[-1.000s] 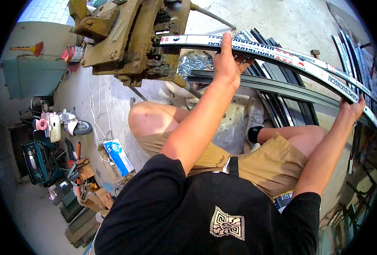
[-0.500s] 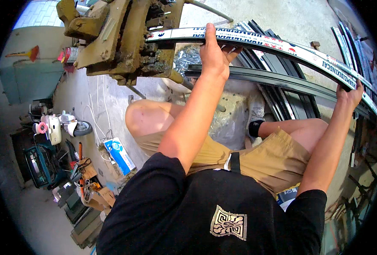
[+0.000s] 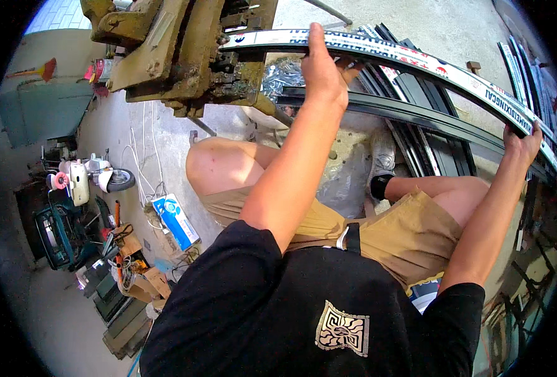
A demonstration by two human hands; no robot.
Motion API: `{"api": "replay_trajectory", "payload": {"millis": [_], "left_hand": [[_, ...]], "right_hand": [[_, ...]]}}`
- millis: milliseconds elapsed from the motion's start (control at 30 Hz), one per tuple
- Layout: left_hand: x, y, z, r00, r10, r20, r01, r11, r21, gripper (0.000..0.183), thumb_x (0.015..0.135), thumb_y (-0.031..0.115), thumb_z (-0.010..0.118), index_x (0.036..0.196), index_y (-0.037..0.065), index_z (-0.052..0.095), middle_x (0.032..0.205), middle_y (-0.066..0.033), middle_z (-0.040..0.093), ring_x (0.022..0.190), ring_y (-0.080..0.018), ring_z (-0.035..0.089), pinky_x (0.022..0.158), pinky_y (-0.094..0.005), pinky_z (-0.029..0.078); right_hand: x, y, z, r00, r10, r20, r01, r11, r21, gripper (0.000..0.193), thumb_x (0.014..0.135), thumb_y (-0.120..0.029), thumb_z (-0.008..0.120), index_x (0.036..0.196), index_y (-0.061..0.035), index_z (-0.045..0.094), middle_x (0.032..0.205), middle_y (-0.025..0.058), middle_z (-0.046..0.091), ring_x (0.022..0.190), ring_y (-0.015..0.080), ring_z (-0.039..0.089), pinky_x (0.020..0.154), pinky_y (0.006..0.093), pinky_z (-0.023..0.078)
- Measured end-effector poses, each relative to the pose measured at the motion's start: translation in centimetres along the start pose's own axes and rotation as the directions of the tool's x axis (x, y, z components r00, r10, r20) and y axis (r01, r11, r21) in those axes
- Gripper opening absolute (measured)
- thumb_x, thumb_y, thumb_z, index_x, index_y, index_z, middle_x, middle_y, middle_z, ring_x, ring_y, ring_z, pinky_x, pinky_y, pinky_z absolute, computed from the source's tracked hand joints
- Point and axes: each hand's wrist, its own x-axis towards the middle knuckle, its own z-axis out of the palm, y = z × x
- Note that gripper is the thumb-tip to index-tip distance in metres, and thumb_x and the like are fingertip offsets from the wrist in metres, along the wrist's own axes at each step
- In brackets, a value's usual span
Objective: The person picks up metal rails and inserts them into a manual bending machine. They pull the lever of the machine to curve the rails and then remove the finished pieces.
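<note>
A long metal profile (image 3: 416, 61), dark with white printed protective film along its face, lies across the upper right of the view. My left hand (image 3: 326, 72) grips it near its left end, thumb on the film and fingers behind. Farther along to the right, my right hand (image 3: 523, 144) holds it from below. Its left end sits at the dies of a worn, brownish press machine (image 3: 184, 56); whether it is inside a slot I cannot tell. Just below runs a second dark profile (image 3: 410, 119), which neither hand visibly holds.
Several black profiles (image 3: 442, 147) lie on the floor beyond my foot, with another bundle (image 3: 522, 72) at the far right. Metal offcuts (image 3: 283, 78) are heaped beside the machine. Left stand a scooter (image 3: 80, 179), a blue-white box (image 3: 176, 221) with cables, and stacked boards (image 3: 127, 320).
The whole view has shifted slightly. Both hands keep their grip on the filmed profile, and its left end stays at the machine.
</note>
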Motion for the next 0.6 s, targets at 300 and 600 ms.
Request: {"api": "replay_trajectory", "payload": {"millis": [300, 600], "left_hand": [[0.0, 0.8, -0.1, 0.999, 0.025, -0.022, -0.025, 1.0, 0.011, 0.064, 0.099, 0.061, 0.057, 0.127, 0.003, 0.052, 0.115, -0.0145, 0.061, 0.105, -0.029, 0.063, 0.085, -0.0553, 0.06], [-0.3, 1.1, 0.1, 0.998, 0.016, -0.059, -0.016, 1.0, 0.015, 0.064, 0.099, 0.058, 0.06, 0.125, 0.0, 0.053, 0.112, -0.0147, 0.063, 0.098, -0.0281, 0.066, 0.082, -0.0523, 0.062]], "right_hand": [[1.1, -0.1, -0.1, 0.998, -0.015, 0.064, 0.015, 1.0, -0.008, 0.029, 0.101, -0.025, 0.055, 0.121, -0.0037, 0.06, 0.121, 0.0159, 0.069, 0.104, 0.034, 0.071, 0.09, 0.0534, 0.058], [0.1, 1.0, 0.7, 1.0, -0.009, 0.023, 0.008, 1.0, 0.015, 0.033, 0.1, -0.02, 0.056, 0.124, 0.0024, 0.057, 0.123, 0.0214, 0.067, 0.112, 0.0398, 0.069, 0.097, 0.0574, 0.058]]}}
